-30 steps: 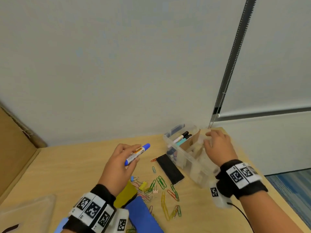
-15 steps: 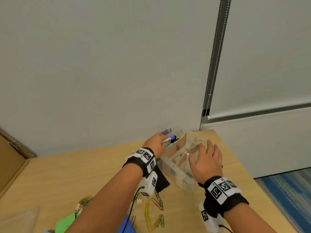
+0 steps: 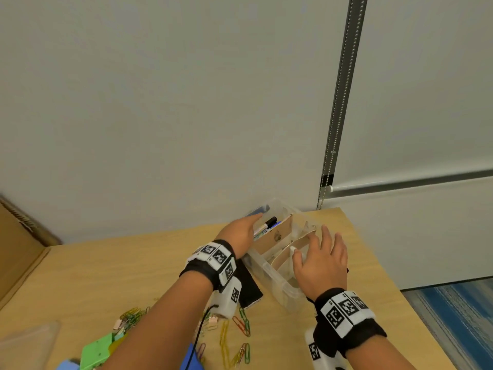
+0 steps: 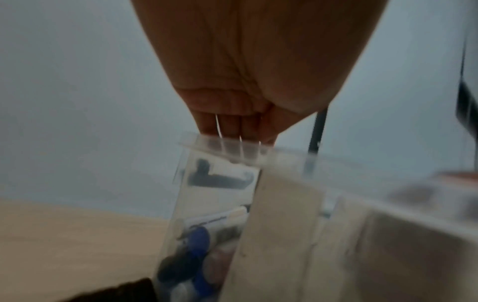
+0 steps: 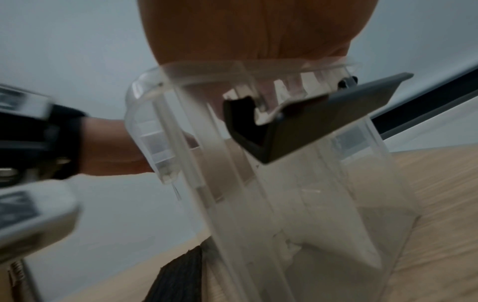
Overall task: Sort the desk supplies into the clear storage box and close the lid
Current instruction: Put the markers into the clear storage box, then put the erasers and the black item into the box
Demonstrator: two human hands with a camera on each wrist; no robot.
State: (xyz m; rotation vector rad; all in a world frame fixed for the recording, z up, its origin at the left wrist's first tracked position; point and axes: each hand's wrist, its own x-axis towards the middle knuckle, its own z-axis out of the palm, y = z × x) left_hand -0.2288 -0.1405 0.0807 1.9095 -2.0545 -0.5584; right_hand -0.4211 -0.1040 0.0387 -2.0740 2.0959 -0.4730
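The clear storage box [image 3: 286, 292] stands at the desk's far right corner, split by cardboard dividers [image 3: 277, 233]. My left hand [image 3: 250, 222] reaches over its left end with straight fingers and holds nothing. In the left wrist view the left hand's fingers [image 4: 232, 124] pass behind the box rim [image 4: 227, 147]. Markers [image 3: 268, 224] lie in that left compartment, and their blue caps [image 4: 199, 241] show through the wall. My right hand [image 3: 320, 255] rests flat, fingers spread, on the box's right half. A grey latch [image 5: 310, 126] hangs on the near end wall.
A black eraser [image 3: 248, 287] lies against the box's left side. Coloured paper clips [image 3: 240, 327] are scattered on the wooden desk [image 3: 106, 268]. A green item [image 3: 96, 351] and the clear lid [image 3: 26, 348] sit at the near left. A cardboard box [image 3: 16, 249] stands far left.
My left hand carried the blue marker from mid-desk to the box's left compartment and let it go there. The right hand slid from the box's far rim to its right half.
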